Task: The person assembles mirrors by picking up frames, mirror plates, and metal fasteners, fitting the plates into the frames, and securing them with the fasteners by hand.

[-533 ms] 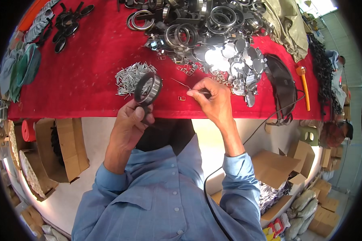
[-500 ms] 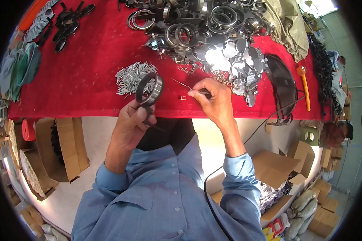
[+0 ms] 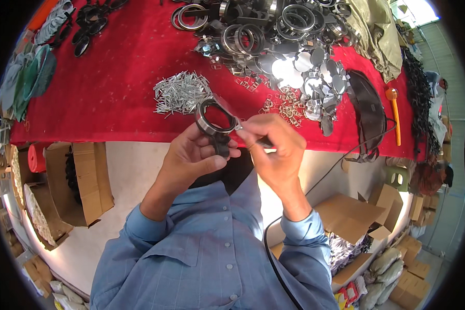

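My left hand (image 3: 194, 155) grips a round black frame with a metal ring (image 3: 215, 118) by its short black handle, held upright at the near edge of the red-covered table (image 3: 113, 77). My right hand (image 3: 274, 144) is closed on a small dark tool, its thin metal tip touching the ring's right side. A pile of small silver pins (image 3: 181, 93) lies on the cloth just beyond the ring.
Several metal rings and shiny round discs (image 3: 294, 67) are heaped at the back right, with small brass clips (image 3: 284, 106) nearby. Black frames (image 3: 88, 31) and green pieces (image 3: 26, 82) lie left. An orange-handled tool (image 3: 395, 116) lies right. Open cardboard boxes (image 3: 82, 181) stand on the floor.
Both hands have drawn closer together and toward me. The ring now faces the camera more, with the right hand's tool tip at its rim.
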Action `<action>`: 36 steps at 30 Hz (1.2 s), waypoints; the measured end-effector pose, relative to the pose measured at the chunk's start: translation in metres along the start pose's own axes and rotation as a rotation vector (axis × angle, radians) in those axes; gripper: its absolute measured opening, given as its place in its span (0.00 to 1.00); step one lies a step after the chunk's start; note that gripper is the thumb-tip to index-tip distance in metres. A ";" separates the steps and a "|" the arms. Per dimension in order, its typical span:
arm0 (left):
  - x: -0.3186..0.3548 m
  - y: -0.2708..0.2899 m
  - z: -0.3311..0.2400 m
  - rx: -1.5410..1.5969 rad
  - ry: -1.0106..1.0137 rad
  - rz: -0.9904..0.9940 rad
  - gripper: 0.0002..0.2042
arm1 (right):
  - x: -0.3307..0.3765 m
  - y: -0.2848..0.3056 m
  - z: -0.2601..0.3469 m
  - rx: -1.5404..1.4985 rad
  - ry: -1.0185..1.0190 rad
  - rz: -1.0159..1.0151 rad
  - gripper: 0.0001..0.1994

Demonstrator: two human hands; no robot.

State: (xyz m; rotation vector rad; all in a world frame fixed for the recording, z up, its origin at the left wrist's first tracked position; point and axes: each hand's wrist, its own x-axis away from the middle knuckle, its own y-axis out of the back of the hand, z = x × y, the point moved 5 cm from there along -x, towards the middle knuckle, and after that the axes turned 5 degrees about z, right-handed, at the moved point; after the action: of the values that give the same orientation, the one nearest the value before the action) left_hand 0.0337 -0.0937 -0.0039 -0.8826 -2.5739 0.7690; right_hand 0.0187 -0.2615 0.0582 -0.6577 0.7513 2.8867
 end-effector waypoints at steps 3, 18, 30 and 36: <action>0.000 -0.003 0.002 -0.009 -0.036 0.022 0.30 | 0.012 -0.014 -0.002 0.075 0.051 0.004 0.11; 0.005 -0.002 0.004 -0.102 -0.051 -0.007 0.26 | 0.020 -0.020 0.001 0.066 0.031 0.109 0.09; 0.007 0.012 0.015 0.023 -0.209 -0.341 0.15 | 0.025 -0.020 0.003 -0.253 -0.081 0.038 0.10; 0.010 0.002 0.017 -0.105 -0.220 -0.113 0.19 | 0.027 -0.019 -0.026 -0.664 -0.470 -0.030 0.15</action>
State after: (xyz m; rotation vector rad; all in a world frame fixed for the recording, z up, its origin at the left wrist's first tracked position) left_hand 0.0199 -0.0928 -0.0174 -0.7088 -2.8518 0.7407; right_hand 0.0076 -0.2580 0.0178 0.0021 -0.2830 3.0479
